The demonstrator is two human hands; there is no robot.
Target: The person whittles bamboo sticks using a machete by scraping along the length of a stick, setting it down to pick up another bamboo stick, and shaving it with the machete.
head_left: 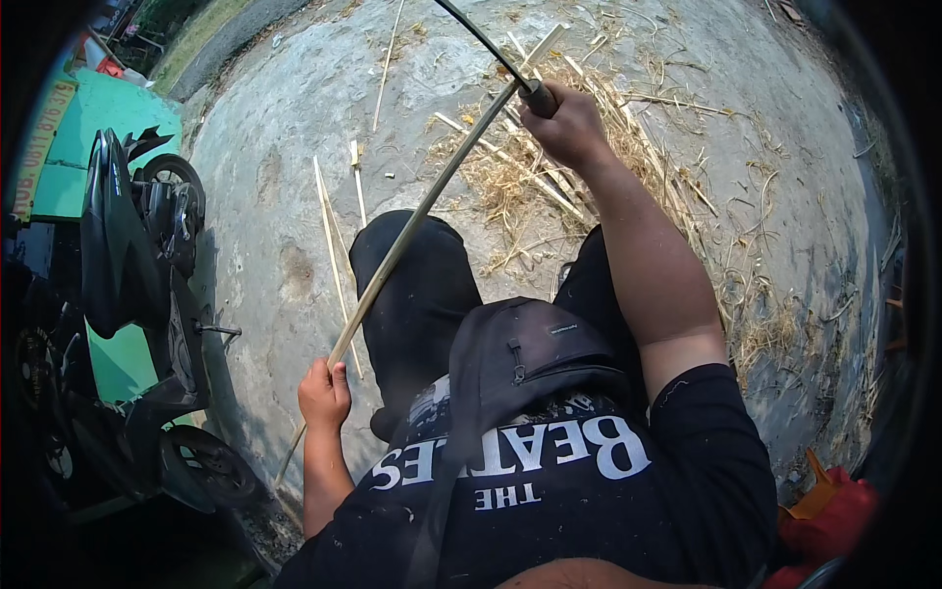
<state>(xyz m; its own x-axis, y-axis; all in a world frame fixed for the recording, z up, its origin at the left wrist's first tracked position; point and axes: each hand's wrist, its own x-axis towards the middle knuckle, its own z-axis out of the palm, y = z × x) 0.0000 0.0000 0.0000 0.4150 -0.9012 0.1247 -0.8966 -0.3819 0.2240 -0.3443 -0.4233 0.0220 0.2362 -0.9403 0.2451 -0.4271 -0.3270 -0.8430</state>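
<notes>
A long bamboo strip slants from the lower left up toward the top middle, passing over my left thigh. My left hand is closed around its lower part, and a length sticks out below the fist. My right hand grips the handle of a machete or similar long knife. Its dark, slightly curved blade reaches to the upper edge, so the tip is out of view. The blade's base meets or crosses the strip's upper end; whether they touch, I cannot tell.
Curly bamboo shavings and several split strips lie on the concrete ground ahead. More thin strips lie by my left knee. A black motorbike stands at the left. Something red lies at the lower right.
</notes>
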